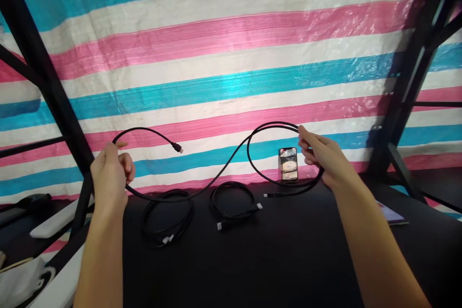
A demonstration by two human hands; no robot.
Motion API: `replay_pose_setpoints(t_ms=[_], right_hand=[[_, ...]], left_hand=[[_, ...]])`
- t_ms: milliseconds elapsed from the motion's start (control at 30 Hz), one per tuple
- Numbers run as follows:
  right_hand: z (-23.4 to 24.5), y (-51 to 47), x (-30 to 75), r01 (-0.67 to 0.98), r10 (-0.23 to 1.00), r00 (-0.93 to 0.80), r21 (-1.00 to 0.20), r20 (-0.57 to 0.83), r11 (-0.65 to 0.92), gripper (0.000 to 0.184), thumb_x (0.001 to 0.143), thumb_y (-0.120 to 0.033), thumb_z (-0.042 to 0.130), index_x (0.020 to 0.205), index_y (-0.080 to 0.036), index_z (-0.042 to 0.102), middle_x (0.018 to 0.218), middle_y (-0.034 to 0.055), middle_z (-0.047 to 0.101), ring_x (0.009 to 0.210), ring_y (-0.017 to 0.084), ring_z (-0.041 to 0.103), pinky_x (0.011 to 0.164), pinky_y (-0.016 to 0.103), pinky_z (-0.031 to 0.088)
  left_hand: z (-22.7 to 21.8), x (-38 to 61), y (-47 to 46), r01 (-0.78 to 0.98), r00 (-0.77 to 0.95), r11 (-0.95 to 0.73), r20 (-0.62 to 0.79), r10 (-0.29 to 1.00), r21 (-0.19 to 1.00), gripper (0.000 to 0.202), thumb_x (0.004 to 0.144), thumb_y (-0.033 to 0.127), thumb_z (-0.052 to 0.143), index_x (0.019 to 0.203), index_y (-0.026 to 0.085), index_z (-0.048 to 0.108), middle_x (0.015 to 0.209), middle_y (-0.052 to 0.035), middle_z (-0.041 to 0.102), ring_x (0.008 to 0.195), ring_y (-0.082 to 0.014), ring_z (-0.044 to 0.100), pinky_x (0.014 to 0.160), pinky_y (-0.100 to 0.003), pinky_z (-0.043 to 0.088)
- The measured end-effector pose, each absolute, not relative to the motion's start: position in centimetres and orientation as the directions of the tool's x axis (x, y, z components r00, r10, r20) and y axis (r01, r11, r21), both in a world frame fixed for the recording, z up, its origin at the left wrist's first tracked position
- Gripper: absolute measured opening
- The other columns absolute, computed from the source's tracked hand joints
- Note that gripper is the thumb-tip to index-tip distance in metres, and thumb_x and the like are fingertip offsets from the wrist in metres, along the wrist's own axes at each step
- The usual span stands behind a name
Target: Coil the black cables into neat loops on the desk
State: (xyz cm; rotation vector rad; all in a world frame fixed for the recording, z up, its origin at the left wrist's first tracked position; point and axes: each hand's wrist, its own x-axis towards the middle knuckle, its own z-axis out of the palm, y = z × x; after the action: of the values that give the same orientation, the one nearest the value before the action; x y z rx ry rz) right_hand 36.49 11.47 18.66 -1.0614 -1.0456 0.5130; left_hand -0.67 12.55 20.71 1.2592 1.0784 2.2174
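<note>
A long black cable point(231, 156) hangs in the air between my two hands above a black table point(252, 260). My left hand point(111, 175) is closed round one stretch of it, and the free end with its plug point(177, 147) arcs up to the right. My right hand point(321, 156) pinches a loop of the same cable point(270, 127); the other plug point(266, 195) hangs just above the table. Two coiled black cables point(166, 219) point(231, 204) lie flat on the table below.
A phone point(288, 164) with a lit screen leans upright against the striped pink, blue and white tarp point(224, 57) at the back. Black metal frame posts point(46, 86) point(407, 106) stand at both sides. A flat booklet point(390, 214) lies at right, white objects point(54, 224) at left.
</note>
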Motion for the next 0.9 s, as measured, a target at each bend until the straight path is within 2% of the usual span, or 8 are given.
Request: replay_pose_setpoints(t_ms=[200, 300, 433, 567, 667, 767, 833, 900], right_hand=[[19.3, 11.0, 36.8, -0.04, 0.799, 0.437, -0.878, 0.413, 0.476, 0.033, 0.07, -0.047, 0.073, 0.072, -0.015, 0.064, 0.055, -0.0057, 0.038, 0.037, 0.003, 0.023, 0.029, 0.018, 0.021], [19.6, 10.8, 36.7, -0.09, 0.839, 0.438, -0.913, 0.322, 0.397, 0.025, 0.076, -0.036, 0.07, 0.074, -0.012, 0.069, 0.058, 0.0012, 0.051, 0.041, 0.006, 0.041, 0.033, 0.018, 0.032], [19.2, 11.1, 37.2, -0.002, 0.754, 0.584, -0.929, 0.299, 0.37, 0.018, 0.085, -0.026, 0.063, 0.076, -0.013, 0.071, 0.079, 0.0121, 0.067, 0.064, 0.015, 0.064, 0.052, 0.023, 0.05], [17.7, 12.3, 39.3, 0.14, 0.581, 0.697, -0.874, 0.421, 0.465, 0.022, 0.087, -0.027, 0.059, 0.071, -0.015, 0.067, 0.077, 0.0095, 0.066, 0.072, 0.016, 0.064, 0.057, 0.026, 0.05], [17.3, 12.5, 41.0, 0.064, 0.46, 0.817, -0.848, 0.347, 0.527, 0.025, 0.087, -0.029, 0.058, 0.067, -0.016, 0.062, 0.073, 0.0064, 0.062, 0.07, 0.014, 0.061, 0.059, 0.027, 0.051], [17.9, 11.7, 41.5, -0.005, 0.425, 0.863, -0.839, 0.271, 0.544, 0.023, 0.085, -0.032, 0.061, 0.068, -0.016, 0.062, 0.07, 0.0044, 0.057, 0.062, 0.012, 0.057, 0.06, 0.028, 0.051], [18.7, 10.9, 40.9, 0.097, 0.422, 0.821, -0.822, 0.384, 0.561, 0.025, 0.081, -0.037, 0.065, 0.069, -0.016, 0.064, 0.068, 0.0035, 0.056, 0.057, 0.01, 0.054, 0.055, 0.027, 0.051], [19.4, 10.0, 39.7, 0.327, 0.369, 0.691, -0.723, 0.622, 0.608, 0.031, 0.08, -0.046, 0.065, 0.072, -0.016, 0.066, 0.065, 0.0028, 0.056, 0.054, 0.011, 0.054, 0.049, 0.026, 0.049]], left_hand=[[19.8, 0.3, 13.4, 0.152, -0.45, -0.712, 0.69, 0.567, 0.685, 0.022, 0.092, 0.031, 0.046, 0.075, 0.018, 0.052, 0.037, 0.0082, 0.037, 0.03, -0.0077, 0.035, 0.032, -0.018, 0.025], [19.7, 0.3, 13.5, 0.248, -0.508, -0.706, 0.709, 0.489, 0.664, 0.025, 0.092, 0.032, 0.045, 0.074, 0.018, 0.054, 0.037, 0.0078, 0.036, 0.031, -0.0084, 0.036, 0.034, -0.02, 0.026], [20.6, -1.0, 12.6, 0.123, -0.657, -0.681, 0.574, 0.489, 0.722, 0.025, 0.094, 0.024, 0.041, 0.077, 0.014, 0.057, 0.038, 0.0077, 0.036, 0.032, -0.008, 0.037, 0.033, -0.02, 0.024], [21.6, -3.9, 11.5, -0.084, -0.81, -0.677, 0.345, 0.474, 0.731, 0.022, 0.096, 0.017, 0.038, 0.08, 0.013, 0.052, 0.038, 0.0098, 0.031, 0.033, -0.0068, 0.029, 0.034, -0.018, 0.025], [21.9, -6.1, 11.2, -0.174, -0.865, -0.685, 0.223, 0.45, 0.707, 0.03, 0.1, 0.017, 0.027, 0.078, 0.016, 0.048, 0.039, 0.0096, 0.029, 0.034, -0.0073, 0.025, 0.033, -0.017, 0.024], [22.2, -6.4, 10.6, -0.141, -0.878, -0.682, 0.228, 0.421, 0.718, 0.029, 0.098, 0.016, 0.031, 0.076, 0.015, 0.05, 0.04, 0.0088, 0.029, 0.035, -0.0078, 0.025, 0.032, -0.018, 0.022], [22.6, -5.3, 9.6, -0.105, -0.831, -0.708, 0.33, 0.448, 0.698, 0.021, 0.092, 0.009, 0.043, 0.074, 0.013, 0.053, 0.041, 0.0086, 0.03, 0.036, -0.0066, 0.025, 0.031, -0.017, 0.021], [23.0, -3.2, 8.4, -0.155, -0.683, -0.756, 0.484, 0.547, 0.635, 0.013, 0.08, -0.001, 0.052, 0.075, 0.01, 0.057, 0.045, 0.0086, 0.033, 0.037, -0.0044, 0.024, 0.032, -0.015, 0.02]])
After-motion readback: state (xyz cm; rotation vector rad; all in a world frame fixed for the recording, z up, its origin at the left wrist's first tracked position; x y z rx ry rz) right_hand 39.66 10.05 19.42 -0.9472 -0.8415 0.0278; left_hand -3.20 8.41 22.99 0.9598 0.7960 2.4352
